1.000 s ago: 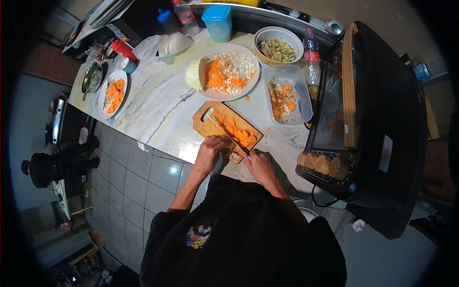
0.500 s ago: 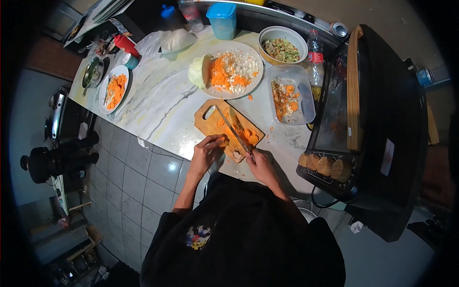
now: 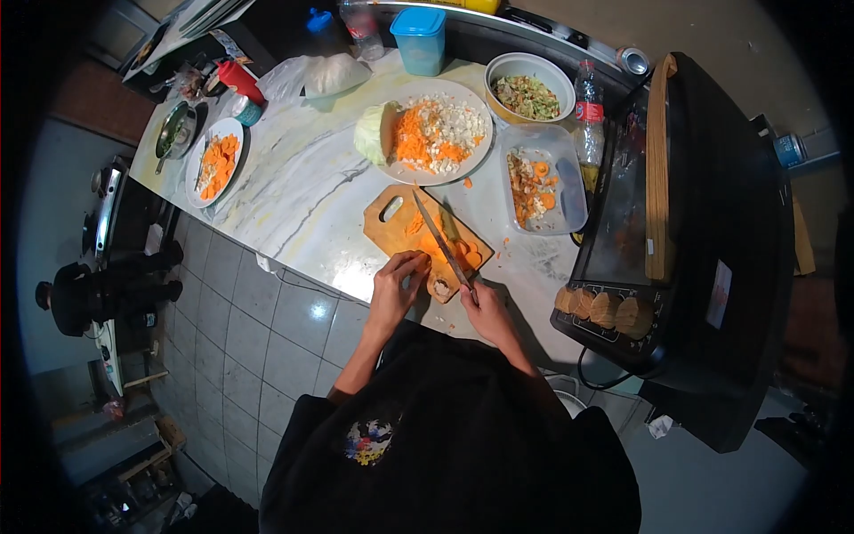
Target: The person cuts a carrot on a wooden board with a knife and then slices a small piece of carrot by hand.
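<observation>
A wooden cutting board [image 3: 384, 233] with a handle slot lies at the counter's front edge. My right hand [image 3: 489, 311] grips the handle of a knife [image 3: 436, 233], whose blade slants up and left across the board. At the board's lower left, my left hand [image 3: 397, 278] has its fingers bent together on a piece of carrot, mostly hidden by them. Sliced carrot [image 3: 468, 255] lies to the right of the blade, and smaller orange bits are on its left. Behind the board, a large plate [image 3: 481, 147] carries chopped white and orange vegetables beside a cabbage piece [image 3: 372, 133].
Right of the board is a clear plastic container [image 3: 574, 198] with vegetable pieces. Beyond it stand a bowl [image 3: 511, 62] and a bottle [image 3: 588, 109]. A black griddle appliance [image 3: 703, 231] fills the right side. A plate of carrots [image 3: 193, 182] sits left; another person [image 3: 80, 298] stands farther left.
The knife tip has swung slightly right and away from me. My left fingers have moved a little and cover more of the carrot piece. The view has shifted slightly.
</observation>
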Demonstrator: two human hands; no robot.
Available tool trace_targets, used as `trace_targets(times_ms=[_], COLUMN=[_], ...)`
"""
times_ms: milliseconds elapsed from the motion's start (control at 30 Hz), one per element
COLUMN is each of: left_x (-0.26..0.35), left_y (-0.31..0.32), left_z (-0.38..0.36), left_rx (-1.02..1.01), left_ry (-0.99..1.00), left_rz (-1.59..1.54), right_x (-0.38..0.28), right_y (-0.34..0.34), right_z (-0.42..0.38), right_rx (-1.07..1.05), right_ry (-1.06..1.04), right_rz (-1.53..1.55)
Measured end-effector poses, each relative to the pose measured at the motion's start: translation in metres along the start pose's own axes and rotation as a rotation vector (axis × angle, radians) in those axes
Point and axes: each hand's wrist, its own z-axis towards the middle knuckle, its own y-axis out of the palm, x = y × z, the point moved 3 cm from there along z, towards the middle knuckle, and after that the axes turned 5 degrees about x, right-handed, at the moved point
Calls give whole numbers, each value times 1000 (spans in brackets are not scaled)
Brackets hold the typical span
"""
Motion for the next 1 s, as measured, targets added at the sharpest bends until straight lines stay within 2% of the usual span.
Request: trace_targets(times_ms=[167, 233, 400, 467, 567, 767, 1000], left_x=[-1, -3, 4, 6, 3, 5, 5], left_y=[-2, -4, -6, -4, 5, 5, 9], left_z=[-1, -2, -4, -8, -18, -21, -16], left_rx=[54, 82, 124, 108, 86, 161, 172], left_ry=[-23, -90, -66, -45, -19, -8, -30], left_rz=[39, -9, 13, 30, 36, 123, 114], right_x=[1, 1, -4, -2, -8, 2, -18], right_y=[2, 2, 2, 3, 1, 5, -5], right_z=[-1, -1, -3, -4, -8, -17, -17], right_rx=[17, 12, -9, -89, -105, -127, -133], right_ry=[-46, -53, -58, 21, 53, 21, 71], right_rz=[-27, -24, -9, -144, -169, -346, -498])
